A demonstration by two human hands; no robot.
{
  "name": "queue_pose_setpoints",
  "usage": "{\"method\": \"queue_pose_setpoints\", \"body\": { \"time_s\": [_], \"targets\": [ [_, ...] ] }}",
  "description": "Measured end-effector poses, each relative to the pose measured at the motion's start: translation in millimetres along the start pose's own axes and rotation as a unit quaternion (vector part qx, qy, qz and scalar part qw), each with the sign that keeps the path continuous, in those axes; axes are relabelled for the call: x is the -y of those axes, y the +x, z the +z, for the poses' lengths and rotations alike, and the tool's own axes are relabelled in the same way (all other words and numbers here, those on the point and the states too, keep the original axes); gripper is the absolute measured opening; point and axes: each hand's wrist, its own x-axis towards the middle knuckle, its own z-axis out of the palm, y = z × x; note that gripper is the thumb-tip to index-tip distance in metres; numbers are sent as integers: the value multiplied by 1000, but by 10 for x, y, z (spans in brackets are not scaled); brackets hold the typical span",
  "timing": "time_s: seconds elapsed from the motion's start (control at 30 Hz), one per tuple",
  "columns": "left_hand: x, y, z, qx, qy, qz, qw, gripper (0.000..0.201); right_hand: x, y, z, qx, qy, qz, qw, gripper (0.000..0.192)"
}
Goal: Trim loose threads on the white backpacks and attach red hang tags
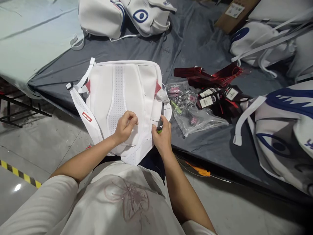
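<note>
The person has a white backpack [122, 98] lying back-panel up at the edge of the table [195, 42], its lower end hanging toward the lap. The left hand [125, 125] pinches something small at the padded panel's lower middle — likely a loose thread — while the right hand [161, 135], just beside it, is closed around a small green-tipped tool [159, 130]. This looks like trimming or inspection; the next move would call for a fine, steady touch. Beyond the right hand a clear plastic bag [193, 114] holds small pink and green pieces, with dark tags [215, 96] past it.
</note>
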Motion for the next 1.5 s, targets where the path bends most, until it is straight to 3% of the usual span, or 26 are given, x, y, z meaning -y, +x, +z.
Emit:
{"method": "queue_pose_setpoints", "body": {
  "time_s": [0.07,0.13,0.23,0.3,0.37,0.47,0.57,0.8,0.93,1.07,1.2,1.33,1.4,1.5],
  "targets": [
    [-29,82,-114,46,10,32,998,36,1,-1,5,-2,-1,1,1000,58],
    [-26,249,-189,79,126,112,982,35,-2,0,14,-4,-2,-1,1000,56],
    [1,645,-210,116,330,233,907,15,-12,3,27,-11,-2,-9,1000,56],
    [20,930,-179,175,410,272,853,17,-16,4,32,-12,-1,-10,1000,56],
    [33,1159,-132,229,453,287,812,12,-11,-2,35,-9,-3,-7,1000,56],
    [38,1356,-81,300,455,295,785,20,7,-18,39,2,-11,5,1000,56],
    [39,1495,-136,336,440,289,781,26,21,-22,52,9,-19,17,1000,55],
    [78,1864,-591,294,365,378,799,30,42,48,57,35,-22,25,999,56],
    [53,1709,-458,227,437,334,804,30,58,58,45,46,-25,26,998,56],
    [-29,1574,-302,283,460,342,769,27,63,33,55,45,-39,27,998,56],
    [-30,1855,-535,264,458,335,780,26,38,-22,86,19,-67,5,998,49],
    [20,2236,-775,180,453,334,807,35,12,-72,92,-10,-64,-27,998,44],
    [30,2231,-744,166,458,333,807,37,1,-70,84,-7,-59,-29,998,45],
    [-10,1935,-540,229,480,329,781,29,-50,-36,72,5,-43,-26,999,46]
  ]
}}
